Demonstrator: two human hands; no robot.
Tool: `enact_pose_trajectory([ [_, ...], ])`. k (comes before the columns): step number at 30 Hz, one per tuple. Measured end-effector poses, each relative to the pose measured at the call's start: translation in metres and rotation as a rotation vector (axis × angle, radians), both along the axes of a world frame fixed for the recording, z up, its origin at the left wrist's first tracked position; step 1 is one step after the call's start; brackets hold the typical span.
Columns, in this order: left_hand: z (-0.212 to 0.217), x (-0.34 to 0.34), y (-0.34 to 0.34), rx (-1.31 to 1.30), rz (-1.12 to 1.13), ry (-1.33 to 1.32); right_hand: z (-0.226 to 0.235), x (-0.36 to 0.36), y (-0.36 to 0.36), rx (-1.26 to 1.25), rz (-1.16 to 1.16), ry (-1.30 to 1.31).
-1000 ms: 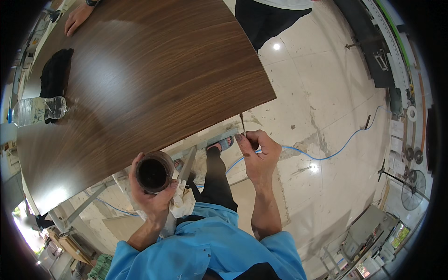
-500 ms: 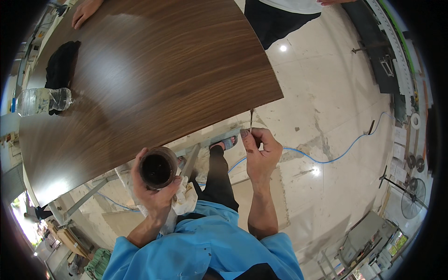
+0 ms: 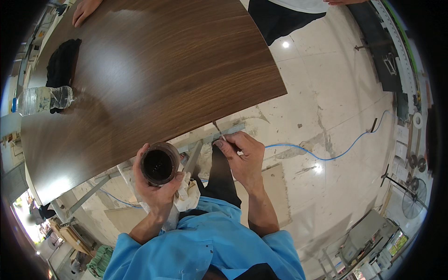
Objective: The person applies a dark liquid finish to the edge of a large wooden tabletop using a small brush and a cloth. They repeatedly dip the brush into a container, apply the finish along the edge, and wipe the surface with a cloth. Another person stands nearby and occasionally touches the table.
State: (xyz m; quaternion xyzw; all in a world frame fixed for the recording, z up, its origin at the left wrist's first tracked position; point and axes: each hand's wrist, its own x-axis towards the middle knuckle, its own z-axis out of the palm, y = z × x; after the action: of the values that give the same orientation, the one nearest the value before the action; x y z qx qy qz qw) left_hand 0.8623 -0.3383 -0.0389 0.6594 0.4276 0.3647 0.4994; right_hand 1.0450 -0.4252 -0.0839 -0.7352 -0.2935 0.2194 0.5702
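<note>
Our left hand (image 3: 156, 189) has its grip closed round a small dark jar (image 3: 158, 165), held just below the near edge of the brown wooden surface (image 3: 154, 70); we look straight into its mouth, and what is inside shows only as black. A white rag (image 3: 186, 196) is bunched under the same hand, partly hidden by the fingers. Our right hand (image 3: 242, 158) pinches a thin brush (image 3: 217, 128) between thumb and fingertips; its tip points at the surface's edge, but whether it touches is too small to tell. On the far left of the surface lie a clear bottle (image 3: 44, 99) and a black cloth (image 3: 63, 65). Another person's hand (image 3: 84, 9) rests at the top edge, cut off. A blue cable (image 3: 326, 156) runs across the floor (image 3: 336, 102).
</note>
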Motion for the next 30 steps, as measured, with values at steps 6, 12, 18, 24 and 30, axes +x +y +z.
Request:
enact_pose_trajectory([
  [6, -0.001, 0.000, 0.001, -0.027, 0.013, 0.002, 0.001, 0.039, -0.015, -0.069, -0.153, -0.028],
  [12, 0.001, 0.004, 0.000, -0.061, 0.031, 0.014, 0.002, 0.078, -0.030, -0.140, -0.363, 0.092],
  [18, 0.000, 0.006, 0.000, -0.090, 0.047, 0.015, -0.001, 0.064, -0.026, -0.067, -0.226, 0.024],
  [24, 0.000, 0.004, 0.001, -0.066, 0.042, 0.029, -0.007, 0.082, -0.032, -0.045, -0.441, 0.098],
  [30, 0.000, 0.005, 0.001, -0.045, 0.049, 0.041, -0.001, 0.066, -0.024, -0.043, -0.348, 0.044],
])
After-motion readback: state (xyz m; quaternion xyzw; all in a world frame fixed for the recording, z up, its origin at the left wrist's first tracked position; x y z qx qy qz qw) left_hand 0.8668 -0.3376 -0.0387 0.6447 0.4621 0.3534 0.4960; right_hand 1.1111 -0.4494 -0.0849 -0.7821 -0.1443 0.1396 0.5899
